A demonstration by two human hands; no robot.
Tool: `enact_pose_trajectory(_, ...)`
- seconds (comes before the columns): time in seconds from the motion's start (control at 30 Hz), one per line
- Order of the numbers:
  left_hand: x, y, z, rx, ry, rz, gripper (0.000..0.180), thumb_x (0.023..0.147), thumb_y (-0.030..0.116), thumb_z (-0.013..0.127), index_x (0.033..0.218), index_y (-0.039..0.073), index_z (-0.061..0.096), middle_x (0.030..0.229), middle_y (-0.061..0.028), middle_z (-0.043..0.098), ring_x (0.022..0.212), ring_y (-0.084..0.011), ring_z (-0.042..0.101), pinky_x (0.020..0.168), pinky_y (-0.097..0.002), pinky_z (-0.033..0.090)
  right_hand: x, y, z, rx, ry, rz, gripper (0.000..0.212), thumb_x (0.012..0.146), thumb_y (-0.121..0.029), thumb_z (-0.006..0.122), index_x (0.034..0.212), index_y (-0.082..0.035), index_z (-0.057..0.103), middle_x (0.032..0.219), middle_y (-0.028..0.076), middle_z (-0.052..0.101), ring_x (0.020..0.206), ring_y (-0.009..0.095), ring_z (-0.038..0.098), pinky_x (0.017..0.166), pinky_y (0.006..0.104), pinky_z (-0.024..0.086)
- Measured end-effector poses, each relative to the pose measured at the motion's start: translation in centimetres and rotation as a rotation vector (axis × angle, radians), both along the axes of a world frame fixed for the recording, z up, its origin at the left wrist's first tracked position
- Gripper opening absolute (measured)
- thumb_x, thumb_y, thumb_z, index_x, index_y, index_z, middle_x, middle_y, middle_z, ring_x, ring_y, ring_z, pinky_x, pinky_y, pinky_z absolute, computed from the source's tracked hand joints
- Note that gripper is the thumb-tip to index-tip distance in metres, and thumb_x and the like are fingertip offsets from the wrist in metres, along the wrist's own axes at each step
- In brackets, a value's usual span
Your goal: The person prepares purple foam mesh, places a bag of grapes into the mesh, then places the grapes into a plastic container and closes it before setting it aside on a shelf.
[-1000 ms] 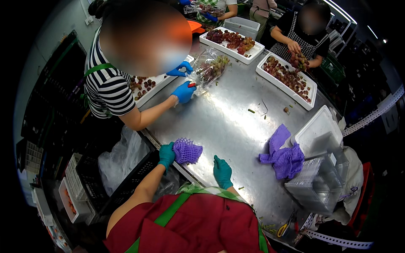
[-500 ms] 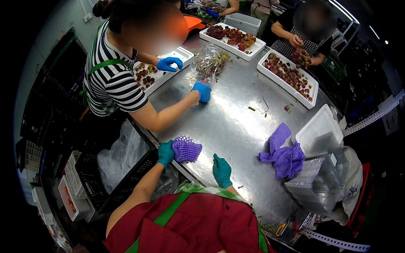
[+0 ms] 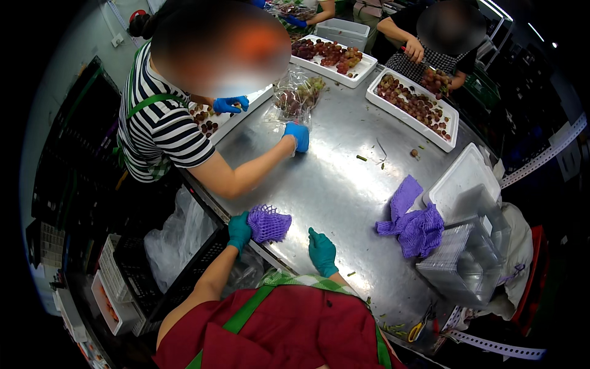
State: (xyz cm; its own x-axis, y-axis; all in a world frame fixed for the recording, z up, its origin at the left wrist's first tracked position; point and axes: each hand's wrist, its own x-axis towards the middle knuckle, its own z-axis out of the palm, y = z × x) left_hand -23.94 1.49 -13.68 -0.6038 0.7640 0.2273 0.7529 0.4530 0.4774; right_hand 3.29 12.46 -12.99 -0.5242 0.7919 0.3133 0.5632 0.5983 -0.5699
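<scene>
My left hand, in a green glove, is closed on one end of a purple foam net sleeve at the table's near left edge. The mesh bulges out to the right of my fingers; whether anything is inside it is hidden. My right hand, also gloved in green, is low over the metal table with nothing visible in it and its fingers partly extended. More purple foam net sleeves lie in a loose pile to the right.
Clear plastic boxes are stacked by a white tray at right. Yellow-handled scissors lie near the front edge. A co-worker's blue glove touches a bag of grapes. Beyond, another person handles grapes over a grape tray.
The view has shifted slightly. My hands and the foam net have hardly moved. Across the table, the co-worker's hand now holds a red-handled tool near the grapes.
</scene>
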Motion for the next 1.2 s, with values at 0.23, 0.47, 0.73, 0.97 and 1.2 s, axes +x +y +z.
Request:
enact_pose_trajectory(0.23,0.4,0.2,0.8,-0.016,-0.007,-0.003,0.011,0.071,0.012,0.054,0.081,0.009,0.059,0.067,-0.0198,0.058,0.065,-0.0392,0.056,0.060,-0.0465,0.043,0.1,0.1,-0.5,0.040,0.006,0.011,0.026,0.082,-0.021,0.056,0.108,-0.018,0.059,0.069,0.006,0.052,0.057,0.024,0.053,0.048,0.0380,0.043)
enact_pose_trajectory(0.47,0.2,-0.1,0.2,-0.035,0.022,0.014,0.012,0.070,0.011,0.054,0.081,0.009,0.059,0.066,-0.0193,0.057,0.065,-0.0394,0.055,0.060,-0.0467,0.043,0.1,0.1,-0.1,0.021,0.013,0.007,0.024,0.081,-0.019,0.057,0.104,-0.018,0.060,0.068,0.006,0.053,0.057,0.025,0.053,0.049,0.0378,0.043)
enact_pose_trajectory(0.73,0.3,0.0,0.7,-0.056,-0.011,0.011,0.012,0.071,0.012,0.054,0.081,0.009,0.059,0.067,-0.0196,0.058,0.065,-0.0396,0.056,0.061,-0.0465,0.043,0.2,0.0,0.0,0.005,0.019,0.006,0.024,0.081,-0.019,0.057,0.104,-0.018,0.060,0.068,0.006,0.053,0.057,0.026,0.053,0.050,0.0377,0.043)
enact_pose_trajectory(0.97,0.7,0.2,1.1,-0.070,0.015,0.021,0.013,0.073,0.013,0.053,0.083,0.009,0.059,0.068,-0.0199,0.058,0.067,-0.0398,0.056,0.061,-0.0470,0.043,0.4,0.2,0.1,-0.003,-0.004,0.024,0.025,0.081,-0.021,0.055,0.106,-0.016,0.060,0.070,0.007,0.053,0.058,0.025,0.054,0.050,0.0376,0.044)
enact_pose_trajectory(1.2,0.7,0.3,1.4,-0.114,-0.047,0.048,0.017,0.074,0.015,0.053,0.088,0.009,0.062,0.075,-0.0222,0.059,0.072,-0.0410,0.056,0.065,-0.0459,0.044,0.2,0.2,0.1,0.014,0.025,0.013,0.023,0.081,-0.019,0.058,0.104,-0.018,0.060,0.068,0.007,0.053,0.057,0.026,0.053,0.050,0.0385,0.043)
